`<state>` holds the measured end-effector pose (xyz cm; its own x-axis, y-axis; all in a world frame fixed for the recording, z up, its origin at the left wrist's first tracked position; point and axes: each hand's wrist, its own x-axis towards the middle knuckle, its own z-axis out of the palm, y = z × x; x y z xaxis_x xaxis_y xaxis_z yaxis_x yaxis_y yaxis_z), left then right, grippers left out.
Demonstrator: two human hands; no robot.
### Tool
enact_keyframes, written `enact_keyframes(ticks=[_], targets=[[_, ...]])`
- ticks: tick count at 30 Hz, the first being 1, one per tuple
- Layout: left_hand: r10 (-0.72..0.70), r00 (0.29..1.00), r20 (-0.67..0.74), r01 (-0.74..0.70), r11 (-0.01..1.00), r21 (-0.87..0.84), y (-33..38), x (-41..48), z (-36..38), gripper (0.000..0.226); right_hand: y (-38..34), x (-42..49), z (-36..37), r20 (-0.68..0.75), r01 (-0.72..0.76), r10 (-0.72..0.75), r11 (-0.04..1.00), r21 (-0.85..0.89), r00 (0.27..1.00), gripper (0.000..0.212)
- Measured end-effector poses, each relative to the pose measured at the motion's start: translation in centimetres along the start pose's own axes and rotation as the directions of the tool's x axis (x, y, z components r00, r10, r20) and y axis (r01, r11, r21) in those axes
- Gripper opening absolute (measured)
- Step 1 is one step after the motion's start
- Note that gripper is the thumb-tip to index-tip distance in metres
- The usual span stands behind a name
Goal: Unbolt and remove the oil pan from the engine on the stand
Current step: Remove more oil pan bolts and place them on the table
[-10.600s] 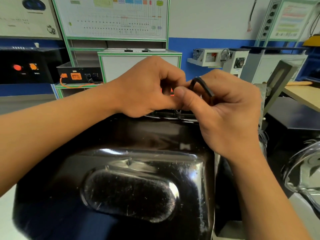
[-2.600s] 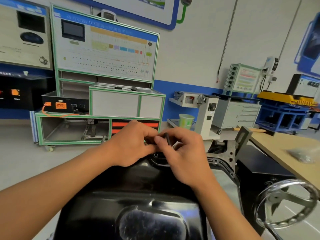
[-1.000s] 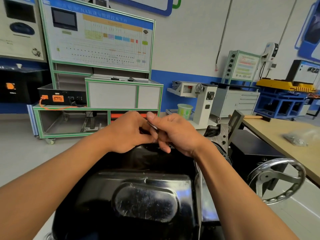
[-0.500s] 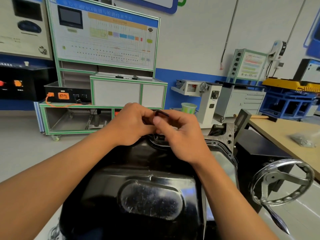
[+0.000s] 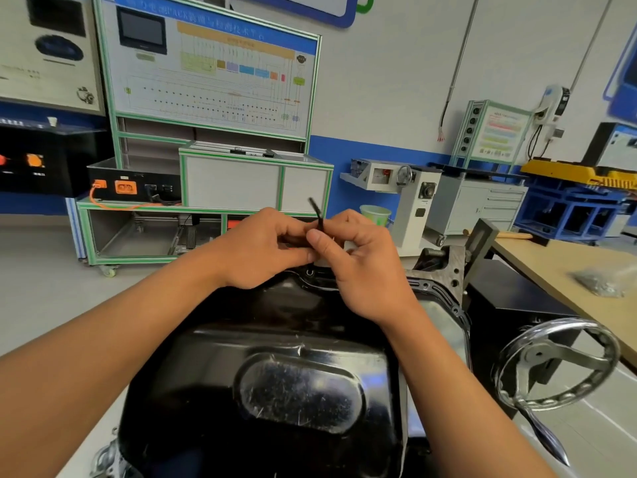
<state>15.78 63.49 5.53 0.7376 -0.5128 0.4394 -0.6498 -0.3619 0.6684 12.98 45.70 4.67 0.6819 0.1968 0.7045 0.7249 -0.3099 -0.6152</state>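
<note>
The black glossy oil pan [image 5: 296,391] fills the lower middle of the view, bottom side up on the engine. Its far flange [image 5: 310,276] lies just under my hands, with a bolt hole visible there. My right hand [image 5: 358,267] pinches a thin black hex key [image 5: 316,215] that sticks up between thumb and fingers. My left hand [image 5: 262,250] is curled against it, fingertips at the key's lower part. The key's tip and any bolt under it are hidden by my fingers.
The engine stand's chrome handwheel [image 5: 558,363] sits at the right, with the grey engine block edge [image 5: 444,270] behind it. A wooden bench [image 5: 565,270] with a plastic bag of parts [image 5: 603,284] is far right. Training cabinets [image 5: 206,160] line the back wall.
The hex key has swung from lying nearly flat between my hands to standing upright above them. Both hands stay over the pan's far flange.
</note>
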Motion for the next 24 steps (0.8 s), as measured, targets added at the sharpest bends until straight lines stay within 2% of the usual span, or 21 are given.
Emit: enact_keyframes(ticks=[4, 6, 9, 11, 13, 21, 24], targets=[[0.010, 1.000, -0.017, -0.009, 0.998, 0.060, 0.06, -0.16, -0.08, 0.018, -0.17, -0.10, 0.30, 0.060, 0.058, -0.053, 0.994, -0.095, 0.997, 0.020], [0.014, 0.998, -0.054, -0.012, 1.000, 0.028, 0.12, -0.17, 0.03, 0.017, -0.04, -0.14, 0.36, 0.038, 0.072, -0.068, 0.992, -0.104, 0.997, 0.014], [0.019, 0.995, -0.102, -0.016, 0.999, 0.029, 0.16, -0.11, 0.18, 0.011, 0.11, -0.07, 0.41, -0.083, -0.039, 0.042, 0.998, 0.039, 0.996, 0.009], [0.031, 0.990, -0.139, -0.023, 0.998, 0.062, 0.22, -0.03, 0.26, 0.017, 0.25, 0.02, 0.44, -0.139, -0.103, 0.120, 0.987, 0.122, 0.983, 0.009], [0.027, 0.985, -0.169, -0.013, 0.996, 0.086, 0.30, 0.03, 0.32, 0.026, 0.32, 0.04, 0.44, -0.147, -0.110, 0.129, 0.985, 0.130, 0.981, 0.009], [0.034, 0.984, -0.173, -0.020, 0.996, 0.087, -0.17, 0.21, 0.49, 0.023, 0.21, 0.02, 0.51, -0.114, 0.003, -0.006, 1.000, -0.021, 0.994, 0.021], [0.033, 0.991, -0.127, -0.027, 0.998, 0.050, -0.37, 0.19, 0.26, 0.007, 0.14, -0.15, 0.48, -0.036, 0.083, -0.087, 0.991, -0.110, 0.996, 0.018]])
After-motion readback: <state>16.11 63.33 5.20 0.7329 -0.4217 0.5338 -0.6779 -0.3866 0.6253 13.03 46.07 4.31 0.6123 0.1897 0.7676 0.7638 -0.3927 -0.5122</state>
